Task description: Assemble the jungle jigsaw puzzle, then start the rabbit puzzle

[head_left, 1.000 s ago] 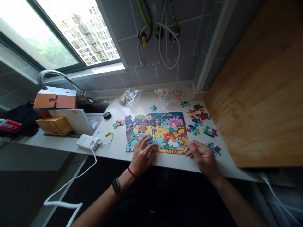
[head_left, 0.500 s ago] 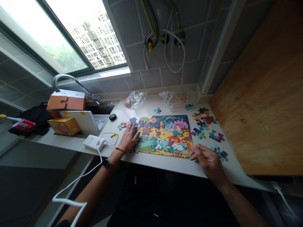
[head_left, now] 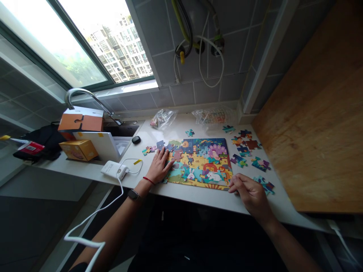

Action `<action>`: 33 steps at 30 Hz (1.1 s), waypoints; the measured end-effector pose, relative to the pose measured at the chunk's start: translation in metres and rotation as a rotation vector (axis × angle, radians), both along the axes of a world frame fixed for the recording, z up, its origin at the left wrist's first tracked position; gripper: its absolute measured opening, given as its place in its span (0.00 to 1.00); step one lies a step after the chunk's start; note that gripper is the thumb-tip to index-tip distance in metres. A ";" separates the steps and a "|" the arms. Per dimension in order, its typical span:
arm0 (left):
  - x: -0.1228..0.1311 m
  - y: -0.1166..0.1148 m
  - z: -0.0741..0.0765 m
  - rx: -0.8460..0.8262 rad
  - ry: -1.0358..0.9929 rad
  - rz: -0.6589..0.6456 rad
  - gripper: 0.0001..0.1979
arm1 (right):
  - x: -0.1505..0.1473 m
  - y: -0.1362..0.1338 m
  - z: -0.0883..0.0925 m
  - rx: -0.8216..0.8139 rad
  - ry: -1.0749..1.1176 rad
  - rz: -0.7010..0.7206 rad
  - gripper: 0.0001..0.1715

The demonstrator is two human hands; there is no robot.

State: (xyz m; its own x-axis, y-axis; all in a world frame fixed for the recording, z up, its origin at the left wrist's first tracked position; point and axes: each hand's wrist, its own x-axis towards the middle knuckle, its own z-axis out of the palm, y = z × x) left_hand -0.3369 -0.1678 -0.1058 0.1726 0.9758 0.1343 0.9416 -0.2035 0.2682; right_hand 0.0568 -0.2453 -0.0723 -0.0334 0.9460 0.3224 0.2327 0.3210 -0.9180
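A colourful jigsaw puzzle [head_left: 200,162] of cartoon animals, with a peacock, lion and white rabbits, lies on the white countertop [head_left: 187,194]. My left hand [head_left: 159,165] rests flat on its left edge, fingers spread, over loose blue pieces. My right hand [head_left: 249,193] touches the puzzle's lower right corner, its fingers loosely curled around nothing visible. A loose puzzle piece [head_left: 265,185] lies just beyond those fingers. Several more pieces [head_left: 244,145] are scattered right of the puzzle, and a small group [head_left: 149,150] lies to its left.
Two clear plastic bags [head_left: 163,118] [head_left: 214,116] lie at the back of the counter. To the left are a black case [head_left: 136,139], white power bank [head_left: 113,170] with cable, orange box [head_left: 81,121] and steel faucet [head_left: 85,94]. A wooden board [head_left: 309,124] stands right.
My left hand has moved from the lower middle of the puzzle to its left edge and now lies flat. My right hand stays near the lower right corner. The view has shifted slightly.
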 end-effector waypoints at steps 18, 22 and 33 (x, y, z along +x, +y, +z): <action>0.003 -0.001 0.025 0.163 -0.308 0.065 0.24 | -0.001 0.000 0.002 -0.024 -0.004 -0.004 0.33; -0.003 0.023 0.030 0.091 -0.258 0.028 0.32 | -0.001 0.000 0.003 -0.010 -0.010 0.001 0.32; -0.006 0.056 0.034 0.015 -0.246 0.033 0.26 | -0.001 0.000 0.002 -0.016 0.004 -0.004 0.34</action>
State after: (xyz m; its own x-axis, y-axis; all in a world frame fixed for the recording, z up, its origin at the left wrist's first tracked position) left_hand -0.3425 -0.1118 -0.0713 0.1014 0.9778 0.1832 0.8547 -0.1799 0.4869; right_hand 0.0555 -0.2452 -0.0701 -0.0284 0.9513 0.3069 0.2301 0.3050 -0.9241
